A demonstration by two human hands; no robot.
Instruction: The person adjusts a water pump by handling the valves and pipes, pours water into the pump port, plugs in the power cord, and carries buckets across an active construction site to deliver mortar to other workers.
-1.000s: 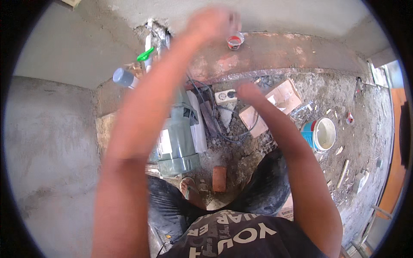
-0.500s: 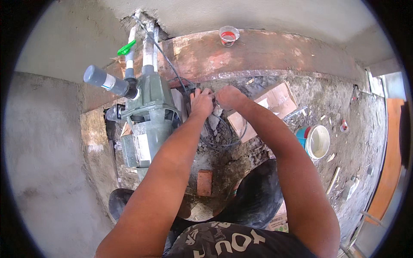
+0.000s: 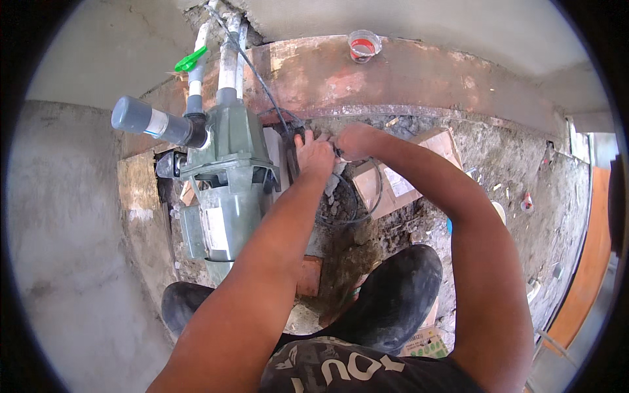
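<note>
Left hand [image 3: 314, 156] with fingers pointing forward, close beside right hand [image 3: 356, 141], curled over something mostly hidden; between both, a small dark piece [image 3: 338, 153], too covered to make out. Below and right of the hands, a loop of grey cable [image 3: 381, 198] across a cardboard box [image 3: 401, 182]. Left of the hands, a large green pump [image 3: 229, 154] with white pipes [image 3: 228, 62] and a green valve handle [image 3: 190, 60]. Nearer the body, a red brick [image 3: 310, 276], partly behind the left forearm. Beyond the hands, near the wall, a clear cup [image 3: 363, 47] with red inside. Well right, an orange board [image 3: 580, 252].
</note>
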